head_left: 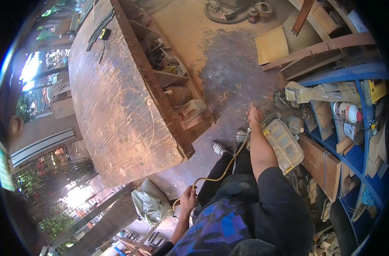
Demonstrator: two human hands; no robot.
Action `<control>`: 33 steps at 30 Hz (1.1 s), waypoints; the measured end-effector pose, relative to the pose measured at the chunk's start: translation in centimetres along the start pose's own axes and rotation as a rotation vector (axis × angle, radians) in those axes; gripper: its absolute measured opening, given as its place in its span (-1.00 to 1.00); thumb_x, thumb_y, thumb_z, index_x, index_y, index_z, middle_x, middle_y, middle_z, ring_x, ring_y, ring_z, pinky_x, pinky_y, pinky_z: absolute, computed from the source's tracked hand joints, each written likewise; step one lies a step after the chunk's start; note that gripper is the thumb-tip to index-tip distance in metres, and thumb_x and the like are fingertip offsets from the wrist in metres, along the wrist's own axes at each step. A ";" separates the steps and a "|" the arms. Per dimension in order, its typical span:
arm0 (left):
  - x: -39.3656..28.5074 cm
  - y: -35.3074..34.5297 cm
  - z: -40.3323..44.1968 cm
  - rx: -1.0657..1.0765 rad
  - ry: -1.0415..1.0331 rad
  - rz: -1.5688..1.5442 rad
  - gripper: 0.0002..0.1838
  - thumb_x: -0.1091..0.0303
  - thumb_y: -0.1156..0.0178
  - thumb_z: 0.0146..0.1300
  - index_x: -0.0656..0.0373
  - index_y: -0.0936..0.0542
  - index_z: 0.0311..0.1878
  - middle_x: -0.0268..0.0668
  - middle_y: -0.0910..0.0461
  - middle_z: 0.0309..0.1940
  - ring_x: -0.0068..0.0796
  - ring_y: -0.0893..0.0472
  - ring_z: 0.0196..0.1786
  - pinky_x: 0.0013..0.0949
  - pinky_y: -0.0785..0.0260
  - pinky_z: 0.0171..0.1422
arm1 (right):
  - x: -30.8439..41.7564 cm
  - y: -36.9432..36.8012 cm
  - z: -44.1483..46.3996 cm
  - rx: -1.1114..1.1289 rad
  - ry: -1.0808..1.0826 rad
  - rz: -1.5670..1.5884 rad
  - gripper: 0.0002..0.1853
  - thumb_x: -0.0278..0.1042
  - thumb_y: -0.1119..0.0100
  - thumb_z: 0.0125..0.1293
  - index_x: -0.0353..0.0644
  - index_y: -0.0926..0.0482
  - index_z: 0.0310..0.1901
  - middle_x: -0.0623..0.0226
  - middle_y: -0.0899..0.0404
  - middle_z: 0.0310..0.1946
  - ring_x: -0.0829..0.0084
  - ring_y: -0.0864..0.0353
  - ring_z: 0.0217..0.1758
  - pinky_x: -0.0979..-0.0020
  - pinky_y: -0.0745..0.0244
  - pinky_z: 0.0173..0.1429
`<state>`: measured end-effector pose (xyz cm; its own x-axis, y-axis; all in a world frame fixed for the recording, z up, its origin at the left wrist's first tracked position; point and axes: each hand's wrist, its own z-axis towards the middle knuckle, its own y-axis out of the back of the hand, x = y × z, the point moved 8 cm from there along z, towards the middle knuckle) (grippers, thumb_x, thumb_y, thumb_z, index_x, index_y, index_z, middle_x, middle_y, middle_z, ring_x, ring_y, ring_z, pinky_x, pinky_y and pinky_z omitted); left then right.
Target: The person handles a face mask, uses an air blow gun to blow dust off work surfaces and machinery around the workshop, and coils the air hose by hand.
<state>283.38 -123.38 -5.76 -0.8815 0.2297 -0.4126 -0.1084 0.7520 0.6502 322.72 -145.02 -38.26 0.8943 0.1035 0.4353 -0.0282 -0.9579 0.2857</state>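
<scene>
R hand [254, 113] fwd, L hand [188, 199] gripping hose [234, 159]

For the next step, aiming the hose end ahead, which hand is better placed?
Probably the right hand: it is stretched forward, holding the metal fitting at the end of the yellow hose. The left hand grips the hose farther back, close to the body.

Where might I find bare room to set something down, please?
The tabletop is bare between the tape measure and the near edge; so is the floor beyond the right hand, between the under-table shelves and the yellow board. Those shelves and the blue shelving are crowded.
</scene>
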 end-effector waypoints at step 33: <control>-12.8 2.8 5.6 -0.110 0.242 -0.140 -0.57 -0.03 -0.14 0.32 0.22 -0.64 -0.20 -0.04 -0.63 -0.46 -0.09 -0.65 -0.32 -0.14 -0.43 -0.19 | 29.1 -8.8 0.8 0.124 0.080 -0.032 -0.47 0.17 -0.10 0.34 -0.19 -0.48 -0.53 0.25 -0.50 -0.68 0.47 -0.26 -0.83 0.40 -0.13 -0.76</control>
<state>296.93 -120.77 -2.25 -0.9371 -0.0355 -0.3473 -0.2739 0.6916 0.6683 349.32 -133.75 -28.82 0.8555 0.1507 0.4954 0.0593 -0.9789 0.1954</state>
